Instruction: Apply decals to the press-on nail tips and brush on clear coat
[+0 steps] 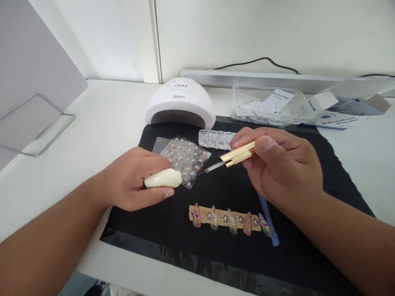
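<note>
A cream nail polish bottle (163, 178) lies sideways in my left hand (131, 181), its clear neck pointing right. My right hand (280, 162) pinches the gold brush cap (239, 154), whose thin brush reaches left, apart from the bottle's neck. Below both hands, several decorated false nails (247, 224) stand on a tan strip (219, 216) with round metal studs. One more false nail (264, 225) is at the tip of a blue stick (271, 230), partly hidden by my right hand. Behind my left hand are nail sticker sheets (185, 154).
A white nail lamp (180, 100) stands at the back. Beside it are a clear case of gems (216, 139), a plastic tub (268, 105) of alcohol pads and an opened box (342, 111). A black mat (160, 238) covers the white table (46, 172); a metal wire stand (58, 127) is at left.
</note>
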Demonstrator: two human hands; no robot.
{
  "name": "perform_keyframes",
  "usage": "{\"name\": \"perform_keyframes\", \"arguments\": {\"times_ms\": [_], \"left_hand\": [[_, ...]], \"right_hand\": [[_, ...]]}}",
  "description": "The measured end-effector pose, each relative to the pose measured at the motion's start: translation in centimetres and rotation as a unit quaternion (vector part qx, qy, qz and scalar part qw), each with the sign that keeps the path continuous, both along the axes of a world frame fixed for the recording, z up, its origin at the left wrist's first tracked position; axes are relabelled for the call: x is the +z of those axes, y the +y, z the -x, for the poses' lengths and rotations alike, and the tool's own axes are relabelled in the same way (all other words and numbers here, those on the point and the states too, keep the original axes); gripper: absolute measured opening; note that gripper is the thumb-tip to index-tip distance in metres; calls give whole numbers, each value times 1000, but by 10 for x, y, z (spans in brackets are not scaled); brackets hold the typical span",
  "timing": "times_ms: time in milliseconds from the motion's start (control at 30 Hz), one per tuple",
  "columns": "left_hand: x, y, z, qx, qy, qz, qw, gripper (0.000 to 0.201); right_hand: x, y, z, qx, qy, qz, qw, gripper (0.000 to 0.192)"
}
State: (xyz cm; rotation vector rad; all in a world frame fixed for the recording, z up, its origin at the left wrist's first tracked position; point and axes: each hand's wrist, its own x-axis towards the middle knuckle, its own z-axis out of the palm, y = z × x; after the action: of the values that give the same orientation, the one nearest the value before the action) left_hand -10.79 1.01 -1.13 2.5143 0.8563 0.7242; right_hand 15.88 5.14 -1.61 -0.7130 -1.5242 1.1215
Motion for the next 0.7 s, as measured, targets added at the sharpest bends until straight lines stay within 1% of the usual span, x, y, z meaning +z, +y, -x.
{"name": "perform_keyframes", "arguments": {"times_ms": [67, 167, 267, 333, 467, 533, 600, 700], "left_hand": [[-1, 1, 2, 16, 0, 1, 1000, 19], [-2, 1, 4, 35, 3, 0, 999, 24], [-1, 1, 5, 40, 15, -1, 999, 26], [-1, 1, 5, 37, 22, 2, 999, 27], [-1, 2, 5, 38, 33, 2, 999, 27], [-1, 1, 5, 43, 34, 4, 998, 26], [-1, 1, 5, 42, 38, 6, 998, 26], [1, 2, 5, 35, 42, 0, 998, 25]], "right_hand": [[2, 0, -2, 24, -24, 12, 999, 31], [7, -3, -2, 96, -113, 10, 989, 36], [10, -5, 1, 174, -189, -54, 965, 36], [11, -5, 3, 205, -214, -110, 949, 32], [11, -4, 5, 222, -244, -172, 928, 19], [11, -4, 4, 219, -251, -193, 923, 17], [12, -3, 3, 202, -252, -203, 924, 18], [14, -3, 1, 182, -243, -189, 934, 21]]}}
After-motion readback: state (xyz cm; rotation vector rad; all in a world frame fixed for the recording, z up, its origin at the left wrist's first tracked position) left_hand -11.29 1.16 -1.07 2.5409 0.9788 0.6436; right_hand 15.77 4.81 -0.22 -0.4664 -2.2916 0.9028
